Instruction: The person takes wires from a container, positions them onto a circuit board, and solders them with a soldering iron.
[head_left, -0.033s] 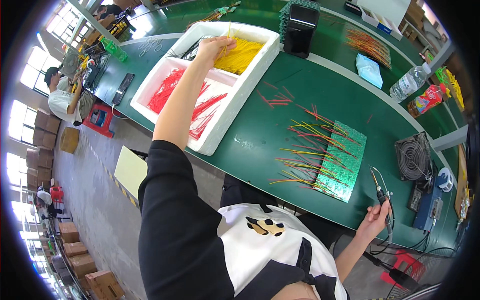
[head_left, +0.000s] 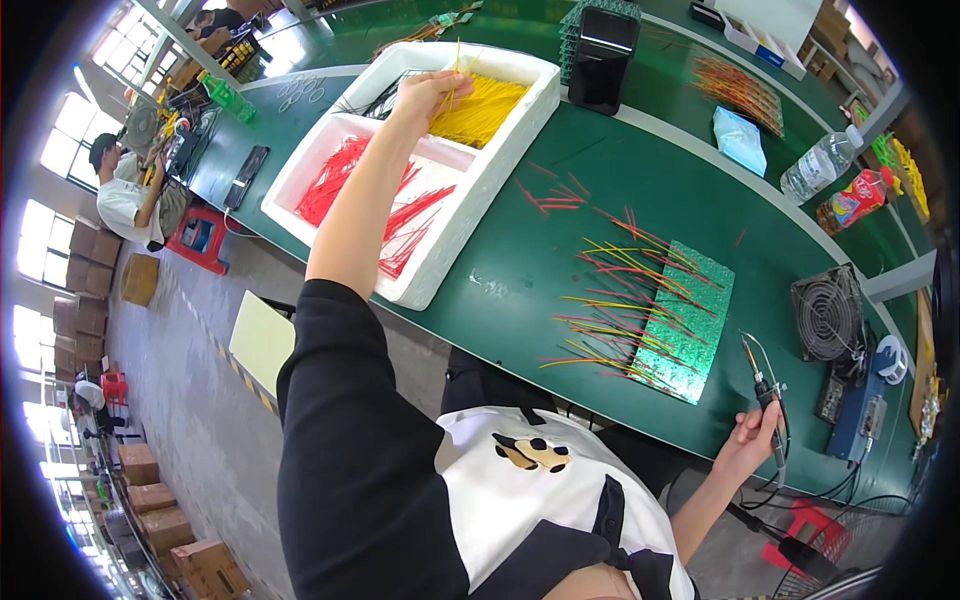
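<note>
My left hand (head_left: 428, 98) pinches a thin yellow wire (head_left: 458, 58) above the far end of a white foam box (head_left: 505, 185). Under and beside that hand lies a dense pile of yellow wires (head_left: 485, 110). Red wires (head_left: 335, 180) fill part of the near compartment, below my left forearm. My right hand (head_left: 748, 440) is closed around a soldering iron (head_left: 765, 392), its tip pointing up and away over the table's right part. Left of the iron lies a green circuit board panel (head_left: 690, 335), with several red and yellow wires (head_left: 610, 325) sticking out past its left side.
Loose red wires (head_left: 555, 200) lie on the green table (head_left: 500, 290). At the right stand a small fan (head_left: 828, 315) and a blue soldering device (head_left: 858, 410). Farther back are a black container (head_left: 600, 60), a water bottle (head_left: 820, 165) and a red-capped bottle (head_left: 853, 200).
</note>
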